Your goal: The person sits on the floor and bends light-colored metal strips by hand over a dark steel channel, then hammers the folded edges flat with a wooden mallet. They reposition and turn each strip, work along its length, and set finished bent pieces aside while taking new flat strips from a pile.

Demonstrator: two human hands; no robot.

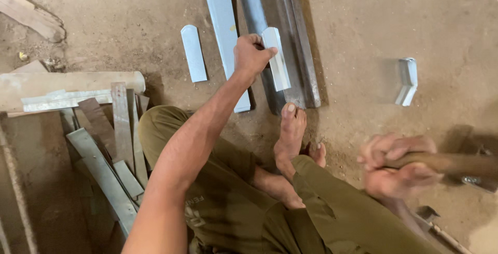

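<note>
Sitting: the person is low on the dirt floor (394, 15) in olive trousers, one bare foot (289, 132) braced against the near end of a long dark steel bar (290, 36) that runs away from them.
Left hand: the left hand (250, 54) pinches a small pale metal strip (276, 57) with a rounded top, holding it tilted on the bar; the grip is narrow, thumb and fingers closed on the strip's near edge.
Right hand: the right hand (397, 166) is wrapped tight around a wooden hammer handle (451, 163), blurred by motion.
How the strip will handle: I judge it to be thin sheet metal, light and stiff, smooth-faced and probably sharp along the cut edges; the long sides, away from where the hammer lands, look the safest place to hold it.
Nearby: two more rounded strips, a short strip (193, 53) and a long strip (226, 36), lie flat on the floor to the left of the bar; a bent metal piece (407, 80) sits well apart to the right; a heap of grey offcuts (111, 150) lies by the left knee.
Hard to tell: the hammer's head is at the frame edge and indistinct; the right fingers smear together; I cannot tell whether the strip touches the bar along its whole length.
</note>
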